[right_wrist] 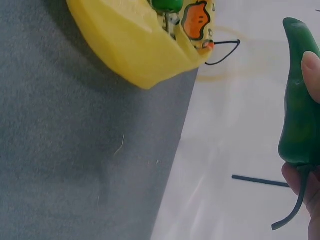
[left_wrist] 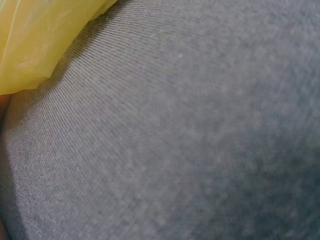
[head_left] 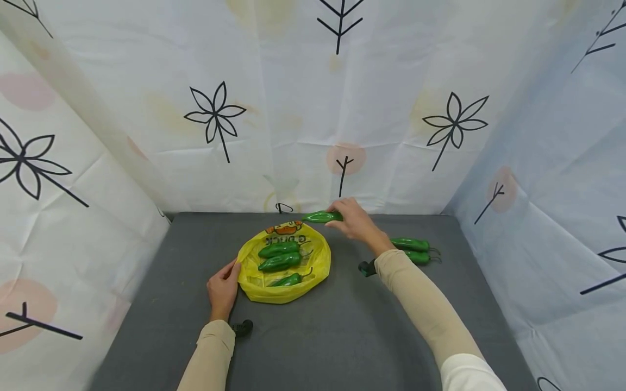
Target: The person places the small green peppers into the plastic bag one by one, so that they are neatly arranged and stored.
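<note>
A yellow plastic bag (head_left: 274,296) with a printed duck sits on the table, its mouth spread wide. Inside it lie three green peppers (head_left: 281,262). My left hand (head_left: 223,290) pinches the bag's left rim between thumb and fingers. Only the yellow bag (left_wrist: 35,45) and a sliver of skin show at the edge of the left wrist view. Above the bag's far right rim, my right hand (head_left: 354,220) holds another green pepper (head_left: 320,216). The right wrist view shows this green pepper (right_wrist: 295,115) gripped at its side, with its curved stem free.
More green peppers (head_left: 415,257) lie on the right of the dark grey table (head_left: 303,347), partly hidden behind my right forearm. White cloth (head_left: 293,108) printed with flowers and twigs hangs along the back and both sides.
</note>
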The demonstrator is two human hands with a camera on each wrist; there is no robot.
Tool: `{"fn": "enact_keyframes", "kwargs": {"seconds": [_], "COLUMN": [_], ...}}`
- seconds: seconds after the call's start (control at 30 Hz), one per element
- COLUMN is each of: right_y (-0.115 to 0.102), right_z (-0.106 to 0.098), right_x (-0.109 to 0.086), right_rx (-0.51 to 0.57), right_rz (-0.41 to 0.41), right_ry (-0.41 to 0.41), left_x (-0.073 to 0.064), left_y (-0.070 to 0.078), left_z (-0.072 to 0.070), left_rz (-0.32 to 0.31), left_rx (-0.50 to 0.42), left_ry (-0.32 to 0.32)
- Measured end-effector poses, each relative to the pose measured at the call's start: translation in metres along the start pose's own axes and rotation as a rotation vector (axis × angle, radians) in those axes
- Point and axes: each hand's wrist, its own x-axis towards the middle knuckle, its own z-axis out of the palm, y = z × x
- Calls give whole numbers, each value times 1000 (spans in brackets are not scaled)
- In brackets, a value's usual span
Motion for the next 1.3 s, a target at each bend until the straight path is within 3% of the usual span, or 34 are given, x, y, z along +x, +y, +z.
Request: {"fn": "enact_keyframes", "kwargs": {"seconds": [0.5,0.97,1.3], "right_y": [-24,-48,-59], "right_z": [20,34,52], "right_x": [8,24,31], "right_rx": [76,66,72], "right_rz": [-11,-67,-56], "right_ry": [-60,-178,-307], "left_x": [-5,1,0], "left_y": [-2,1,1], "left_z": [-1,-1,-1], "left_rz": [-26,-21,22], "left_rx": [20,-5,-4], "left_ry": [-20,-10,1]}}
